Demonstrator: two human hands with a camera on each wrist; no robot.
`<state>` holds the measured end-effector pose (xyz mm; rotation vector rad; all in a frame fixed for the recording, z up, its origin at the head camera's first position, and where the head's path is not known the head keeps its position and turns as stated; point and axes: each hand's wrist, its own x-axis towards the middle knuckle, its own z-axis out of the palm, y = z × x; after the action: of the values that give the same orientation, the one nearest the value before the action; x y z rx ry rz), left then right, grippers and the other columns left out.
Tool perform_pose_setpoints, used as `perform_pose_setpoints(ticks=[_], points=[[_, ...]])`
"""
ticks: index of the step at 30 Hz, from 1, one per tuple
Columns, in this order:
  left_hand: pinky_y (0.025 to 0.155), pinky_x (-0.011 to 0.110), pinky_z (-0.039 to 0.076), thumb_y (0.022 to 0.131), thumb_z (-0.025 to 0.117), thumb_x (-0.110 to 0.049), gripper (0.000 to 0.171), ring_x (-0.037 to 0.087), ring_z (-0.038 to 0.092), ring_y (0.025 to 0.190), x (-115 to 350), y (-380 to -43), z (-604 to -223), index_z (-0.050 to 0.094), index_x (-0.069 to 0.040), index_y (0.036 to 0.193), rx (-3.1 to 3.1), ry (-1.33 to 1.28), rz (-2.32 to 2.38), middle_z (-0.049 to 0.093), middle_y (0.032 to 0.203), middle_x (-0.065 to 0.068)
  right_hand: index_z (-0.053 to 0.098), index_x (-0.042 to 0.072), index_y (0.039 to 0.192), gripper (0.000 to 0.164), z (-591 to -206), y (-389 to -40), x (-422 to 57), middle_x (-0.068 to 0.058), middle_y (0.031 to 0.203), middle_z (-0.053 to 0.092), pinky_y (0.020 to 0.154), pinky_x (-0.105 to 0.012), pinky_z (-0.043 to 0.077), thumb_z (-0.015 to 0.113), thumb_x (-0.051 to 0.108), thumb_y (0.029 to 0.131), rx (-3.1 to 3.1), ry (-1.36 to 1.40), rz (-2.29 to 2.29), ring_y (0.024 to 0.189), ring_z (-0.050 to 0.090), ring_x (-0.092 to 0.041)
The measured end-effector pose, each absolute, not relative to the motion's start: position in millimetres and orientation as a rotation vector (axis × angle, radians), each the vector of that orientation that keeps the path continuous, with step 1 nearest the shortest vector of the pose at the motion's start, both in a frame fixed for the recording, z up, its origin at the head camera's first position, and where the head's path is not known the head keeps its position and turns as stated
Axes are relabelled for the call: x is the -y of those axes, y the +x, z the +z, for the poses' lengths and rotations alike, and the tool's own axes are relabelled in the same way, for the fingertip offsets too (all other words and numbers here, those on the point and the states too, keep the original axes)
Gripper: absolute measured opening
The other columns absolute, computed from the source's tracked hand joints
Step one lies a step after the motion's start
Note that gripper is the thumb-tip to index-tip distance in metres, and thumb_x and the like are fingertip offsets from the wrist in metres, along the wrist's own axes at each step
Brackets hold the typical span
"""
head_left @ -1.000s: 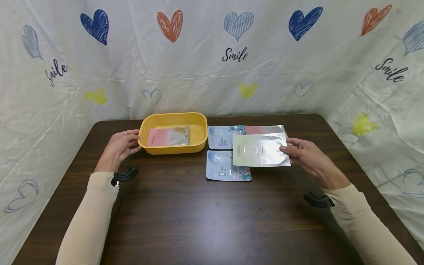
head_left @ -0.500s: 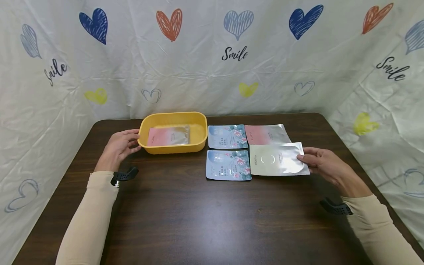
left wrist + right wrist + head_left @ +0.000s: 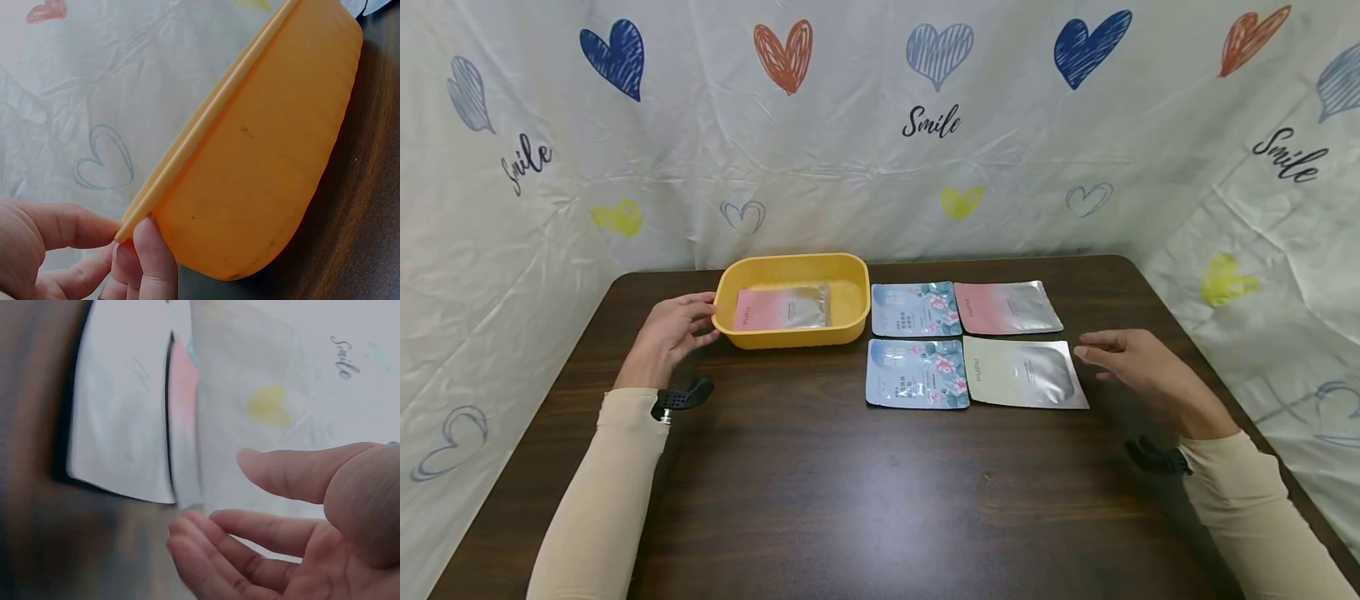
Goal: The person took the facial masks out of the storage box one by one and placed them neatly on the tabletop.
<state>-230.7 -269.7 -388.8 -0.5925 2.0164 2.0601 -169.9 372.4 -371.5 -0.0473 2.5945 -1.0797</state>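
Note:
My left hand (image 3: 670, 335) pinches the left rim of a yellow plastic basket (image 3: 797, 337); in the left wrist view, thumb and fingers close on the edge of the basket wall (image 3: 262, 144). Inside the basket lies a pink-and-silver face mask packet (image 3: 782, 308). My right hand (image 3: 1142, 371) holds nothing, its thumb and fingers apart, just right of a pale green-and-silver face mask packet (image 3: 1022, 371) lying flat on the table. Behind that packet is a pink-and-silver one (image 3: 1007, 307). Two blue flowered packets (image 3: 916, 309) lie to the left of these, one behind the other.
The dark wooden table (image 3: 850, 500) runs back to a white cloth (image 3: 865, 150) printed with hearts and "Smile". The basket stands near the table's back edge, close to the left of the blue packets.
My right hand has carried the pale green packet right and toward me, set it down in front of the pink packet, and let go. My left hand has stayed on the basket.

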Motion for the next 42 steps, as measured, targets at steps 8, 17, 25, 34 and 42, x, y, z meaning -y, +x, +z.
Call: perform_pose_setpoints(ticks=[8,17,25,34,42], points=[[0.077,0.023,0.059,0.102,0.061,-0.017,0.049,0.02,0.052,0.108,269,-231,-388,0.05,-0.008,0.149,-2.029,-0.594,2.064,0.052,0.122,-0.003,0.055,-0.004,0.14,0.055,-352,-182,-348,-0.028,0.133,0.061,0.085,-0.041,0.058,0.055,0.039,0.105,-2.71,-0.155,-1.02,0.109,0.068,-0.038],[0.082,0.023,0.058,0.103,0.06,-0.021,0.05,0.02,0.052,0.11,268,-232,-390,0.049,-0.011,0.151,-2.07,-0.605,2.008,0.051,0.124,-0.004,0.059,-0.002,0.136,0.046,-344,-199,-291,-0.023,0.13,0.064,0.091,-0.043,0.058,0.058,0.032,0.104,-2.66,-0.242,-1.135,0.114,0.066,-0.034],[0.088,0.024,0.057,0.101,0.063,-0.023,0.053,0.02,0.053,0.114,268,-233,-392,0.049,-0.014,0.151,-2.091,-0.599,1.995,0.051,0.128,-0.006,0.055,0.003,0.14,0.043,-333,-220,-239,-0.023,0.132,0.064,0.098,-0.045,0.055,0.06,0.025,0.104,-2.372,-0.287,-1.408,0.119,0.065,-0.037],[0.084,0.023,0.058,0.101,0.064,-0.021,0.052,0.022,0.053,0.116,267,-233,-392,0.049,-0.014,0.151,-2.078,-0.605,2.015,0.051,0.129,-0.004,0.055,0.003,0.139,0.042,-328,-246,-187,-0.018,0.129,0.067,0.101,-0.044,0.054,0.06,0.023,0.103,-2.268,-0.369,-1.54,0.12,0.065,-0.034],[0.079,0.023,0.059,0.102,0.062,-0.018,0.05,0.02,0.054,0.111,269,-233,-391,0.049,-0.01,0.15,-2.054,-0.606,2.039,0.051,0.124,-0.004,0.051,0.004,0.143,0.045,-328,-265,-149,-0.02,0.134,0.064,0.107,-0.048,0.049,0.061,0.02,0.103,-2.116,-0.384,-1.652,0.124,0.062,-0.034]])
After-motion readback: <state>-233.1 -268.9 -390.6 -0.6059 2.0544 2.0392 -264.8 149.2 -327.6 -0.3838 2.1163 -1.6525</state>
